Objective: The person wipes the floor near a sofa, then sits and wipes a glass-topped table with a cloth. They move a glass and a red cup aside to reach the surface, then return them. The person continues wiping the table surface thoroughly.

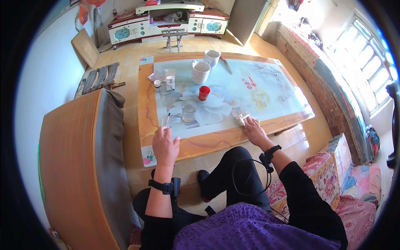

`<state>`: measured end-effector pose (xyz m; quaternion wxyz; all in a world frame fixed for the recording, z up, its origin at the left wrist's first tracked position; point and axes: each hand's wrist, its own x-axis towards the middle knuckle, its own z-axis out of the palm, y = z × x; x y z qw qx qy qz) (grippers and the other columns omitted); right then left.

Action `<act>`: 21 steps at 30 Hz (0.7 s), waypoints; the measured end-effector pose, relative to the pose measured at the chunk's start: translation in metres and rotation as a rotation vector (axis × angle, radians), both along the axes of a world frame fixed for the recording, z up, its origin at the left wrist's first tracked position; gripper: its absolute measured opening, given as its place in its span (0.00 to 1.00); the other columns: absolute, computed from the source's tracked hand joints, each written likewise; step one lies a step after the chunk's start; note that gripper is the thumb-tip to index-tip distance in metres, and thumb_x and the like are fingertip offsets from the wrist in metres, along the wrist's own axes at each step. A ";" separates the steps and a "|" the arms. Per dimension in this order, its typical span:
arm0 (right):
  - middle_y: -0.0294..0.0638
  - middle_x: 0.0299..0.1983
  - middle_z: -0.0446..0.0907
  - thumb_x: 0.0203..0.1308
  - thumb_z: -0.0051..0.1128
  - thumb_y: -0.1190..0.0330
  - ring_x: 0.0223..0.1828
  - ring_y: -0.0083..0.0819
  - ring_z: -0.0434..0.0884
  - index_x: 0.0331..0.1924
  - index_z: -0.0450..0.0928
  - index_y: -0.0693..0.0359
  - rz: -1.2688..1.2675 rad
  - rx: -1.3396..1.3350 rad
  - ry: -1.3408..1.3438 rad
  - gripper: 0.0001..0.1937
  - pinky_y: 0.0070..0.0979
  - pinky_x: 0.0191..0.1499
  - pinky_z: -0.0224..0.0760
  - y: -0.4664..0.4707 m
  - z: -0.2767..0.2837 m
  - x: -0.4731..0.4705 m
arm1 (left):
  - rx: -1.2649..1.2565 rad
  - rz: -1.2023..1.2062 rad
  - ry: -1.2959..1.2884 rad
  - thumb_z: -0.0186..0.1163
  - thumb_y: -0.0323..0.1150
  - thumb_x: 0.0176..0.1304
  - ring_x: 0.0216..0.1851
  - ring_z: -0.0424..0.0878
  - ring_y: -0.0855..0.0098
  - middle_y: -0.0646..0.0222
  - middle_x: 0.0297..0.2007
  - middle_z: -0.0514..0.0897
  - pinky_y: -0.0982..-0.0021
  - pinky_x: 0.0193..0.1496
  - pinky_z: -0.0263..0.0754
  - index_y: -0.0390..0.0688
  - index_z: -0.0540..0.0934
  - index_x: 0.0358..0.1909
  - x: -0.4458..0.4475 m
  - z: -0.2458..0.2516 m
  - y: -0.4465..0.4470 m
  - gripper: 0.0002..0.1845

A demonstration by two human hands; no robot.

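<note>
My left hand (166, 145) is at the near left edge of the table (200, 145), its fingers at a slim stick-like item with a dark tip (168, 117); whether they grip it I cannot tell. My right hand (254, 131) presses on a crumpled pale cloth (242, 119) at the table's near edge. Between and beyond the hands stand a clear glass (189, 111), a red cup (204, 93) and another clear glass (165, 93). Two white mugs (200, 73) stand farther back, with a knife (226, 65) beside them. A small white bottle (157, 84), a small white box (170, 82) and blister packs (155, 76) lie at the left.
A brown upholstered piece of furniture (68, 150) stands left of the table. Beyond the table are a folding stool (173, 39) and a white cabinet (156, 28). Patterned cushions (322, 178) lie at the right, near a brick-sided platform (312, 78).
</note>
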<state>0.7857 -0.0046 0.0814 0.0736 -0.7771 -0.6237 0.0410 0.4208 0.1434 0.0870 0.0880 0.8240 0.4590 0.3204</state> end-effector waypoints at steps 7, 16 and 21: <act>0.52 0.67 0.67 0.60 0.47 0.71 0.72 0.44 0.61 0.61 0.71 0.69 0.294 0.113 0.136 0.24 0.40 0.75 0.49 -0.011 -0.004 -0.073 | 0.066 -0.212 -0.005 0.72 0.36 0.49 0.49 0.76 0.56 0.61 0.47 0.78 0.57 0.52 0.72 0.38 0.78 0.39 0.027 -0.019 -0.015 0.18; 0.45 0.67 0.69 0.66 0.44 0.64 0.72 0.43 0.61 0.55 0.77 0.64 -0.057 0.012 -0.108 0.19 0.43 0.74 0.49 -0.069 -0.010 0.086 | 0.089 -0.201 0.065 0.69 0.39 0.54 0.51 0.74 0.53 0.58 0.46 0.78 0.56 0.56 0.68 0.36 0.77 0.41 0.032 -0.019 -0.016 0.20; 0.52 0.70 0.64 0.71 0.40 0.62 0.72 0.48 0.61 0.67 0.68 0.60 -0.486 -0.006 -0.070 0.24 0.38 0.76 0.47 -0.097 -0.020 0.192 | 0.068 -0.191 0.101 0.69 0.41 0.54 0.52 0.73 0.53 0.57 0.48 0.78 0.56 0.57 0.67 0.35 0.77 0.43 0.034 -0.021 -0.016 0.22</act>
